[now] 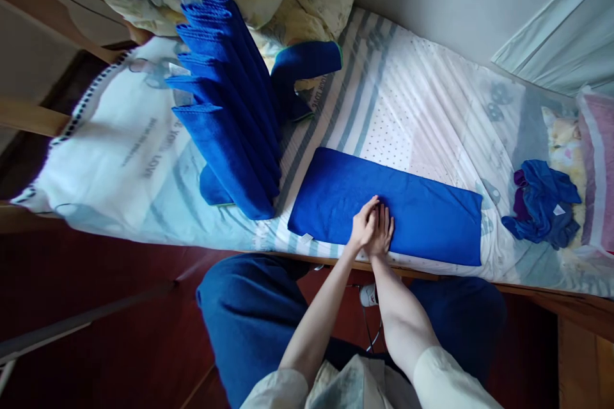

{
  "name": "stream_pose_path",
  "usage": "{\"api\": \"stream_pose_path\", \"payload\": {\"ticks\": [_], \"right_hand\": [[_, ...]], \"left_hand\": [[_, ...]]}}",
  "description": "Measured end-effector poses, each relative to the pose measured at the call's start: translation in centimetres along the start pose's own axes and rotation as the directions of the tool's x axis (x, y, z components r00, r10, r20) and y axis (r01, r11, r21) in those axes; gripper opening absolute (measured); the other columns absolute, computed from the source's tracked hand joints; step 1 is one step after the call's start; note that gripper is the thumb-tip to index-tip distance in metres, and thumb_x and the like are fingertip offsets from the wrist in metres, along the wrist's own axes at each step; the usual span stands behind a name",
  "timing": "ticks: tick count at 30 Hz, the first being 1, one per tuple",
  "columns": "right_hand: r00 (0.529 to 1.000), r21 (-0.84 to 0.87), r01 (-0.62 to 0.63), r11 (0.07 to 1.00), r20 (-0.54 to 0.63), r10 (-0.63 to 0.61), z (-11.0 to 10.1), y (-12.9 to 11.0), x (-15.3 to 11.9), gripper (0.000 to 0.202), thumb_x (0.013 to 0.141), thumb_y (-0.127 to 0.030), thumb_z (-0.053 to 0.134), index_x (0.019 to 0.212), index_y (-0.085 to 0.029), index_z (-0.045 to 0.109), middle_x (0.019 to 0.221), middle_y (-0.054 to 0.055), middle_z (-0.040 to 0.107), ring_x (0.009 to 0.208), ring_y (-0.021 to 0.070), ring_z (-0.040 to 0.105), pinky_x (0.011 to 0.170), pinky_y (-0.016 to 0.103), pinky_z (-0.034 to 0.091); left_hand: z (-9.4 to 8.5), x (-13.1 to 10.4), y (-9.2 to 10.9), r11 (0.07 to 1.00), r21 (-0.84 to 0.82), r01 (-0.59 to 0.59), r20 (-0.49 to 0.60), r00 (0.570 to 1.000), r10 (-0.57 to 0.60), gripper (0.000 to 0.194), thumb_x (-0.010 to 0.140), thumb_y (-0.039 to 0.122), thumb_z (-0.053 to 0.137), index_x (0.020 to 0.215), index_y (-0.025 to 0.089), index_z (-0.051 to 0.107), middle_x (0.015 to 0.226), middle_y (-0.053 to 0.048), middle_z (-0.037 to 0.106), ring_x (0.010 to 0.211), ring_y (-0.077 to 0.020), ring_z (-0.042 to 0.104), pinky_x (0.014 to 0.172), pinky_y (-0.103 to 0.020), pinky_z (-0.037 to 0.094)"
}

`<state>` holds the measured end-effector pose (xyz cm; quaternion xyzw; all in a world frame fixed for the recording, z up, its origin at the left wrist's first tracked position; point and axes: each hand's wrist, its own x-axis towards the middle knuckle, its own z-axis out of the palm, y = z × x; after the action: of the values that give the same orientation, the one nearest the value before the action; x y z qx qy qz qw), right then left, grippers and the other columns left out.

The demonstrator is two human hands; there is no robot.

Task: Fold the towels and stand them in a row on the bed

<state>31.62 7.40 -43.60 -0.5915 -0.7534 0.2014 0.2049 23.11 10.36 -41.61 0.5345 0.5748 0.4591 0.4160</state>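
Note:
A blue cloth (432, 217), folded into a long rectangle, lies flat on the bed's patterned sheet (432, 96), close to the front edge. My right hand (382, 229) rests on it near the middle, fingers laid flat and pointing away from me. Against it, on the left side, is my left hand (365, 223), its fingers extended and partly over the right hand. Neither hand grips the cloth. To the left stands a row of folded blue cloths (235, 96), leaning against one another. A small white tag (306, 238) sticks out at the cloth's lower left corner.
Behind the row lies another blue cloth (307, 64), bent, beside yellowish bedding (316, 0). A crumpled blue and purple pile (544, 201) sits at the right near a pink pillow (597, 166). A white cup (368, 295) is below the bed edge.

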Motion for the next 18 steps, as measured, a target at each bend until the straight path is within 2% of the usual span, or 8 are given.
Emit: {"api": "stream_pose_path", "payload": {"ticks": [2,5,10,14,18], "right_hand": [[0.995,-0.071,-0.076,0.995,-0.068,0.071,-0.4,-0.6,-0.2,0.064,0.102,-0.026,0.037,0.165,-0.018,0.025,0.168,0.014,0.03,0.159,0.0318,0.019,0.127,0.066,0.015],[0.992,-0.107,-0.094,0.99,-0.089,0.085,-1.0,-1.3,-0.1,0.063,0.102,-0.025,0.035,0.164,-0.016,0.028,0.166,0.015,0.034,0.157,0.0307,0.024,0.126,0.064,0.018],[0.992,-0.074,-0.115,0.991,-0.057,0.111,-1.5,-1.7,0.3,0.063,0.101,-0.026,0.036,0.163,-0.015,0.03,0.166,0.015,0.034,0.157,0.0311,0.024,0.126,0.064,0.018],[0.991,-0.063,-0.131,0.989,-0.041,0.129,-1.5,-1.7,0.2,0.062,0.101,-0.027,0.036,0.162,-0.015,0.032,0.166,0.016,0.034,0.157,0.0316,0.023,0.127,0.063,0.017],[0.993,-0.093,-0.103,0.99,-0.074,0.097,-1.4,-1.7,0.2,0.061,0.102,-0.025,0.036,0.162,-0.014,0.033,0.165,0.015,0.036,0.157,0.03,0.025,0.127,0.061,0.018]], "left_hand": [[-3.1,0.1,-1.2,1.0,0.016,0.001,-0.001,1.0,-0.001,0.048,0.105,0.033,0.032,0.144,0.018,0.056,0.149,-0.012,0.058,0.137,-0.0222,0.057,0.114,-0.042,0.05],[-7.4,0.1,-2.4,0.993,0.119,-0.019,-0.03,0.999,0.023,0.046,0.104,0.033,0.034,0.139,0.019,0.06,0.146,-0.011,0.061,0.135,-0.0225,0.058,0.114,-0.042,0.049],[-12.9,-0.1,-3.6,0.964,0.252,0.081,-0.243,0.97,-0.018,0.046,0.103,0.031,0.035,0.139,0.018,0.06,0.143,-0.011,0.064,0.135,-0.0233,0.058,0.115,-0.042,0.048],[-15.4,-0.2,-4.1,0.94,0.306,0.153,-0.344,0.938,-0.04,0.044,0.102,0.028,0.034,0.134,0.016,0.062,0.14,-0.011,0.066,0.131,-0.0213,0.061,0.112,-0.038,0.05],[-16.3,-0.2,-3.8,0.93,0.327,0.171,-0.404,0.915,-0.027,0.042,0.1,0.026,0.037,0.129,0.017,0.065,0.137,-0.01,0.068,0.128,-0.0213,0.063,0.111,-0.038,0.05]]}}
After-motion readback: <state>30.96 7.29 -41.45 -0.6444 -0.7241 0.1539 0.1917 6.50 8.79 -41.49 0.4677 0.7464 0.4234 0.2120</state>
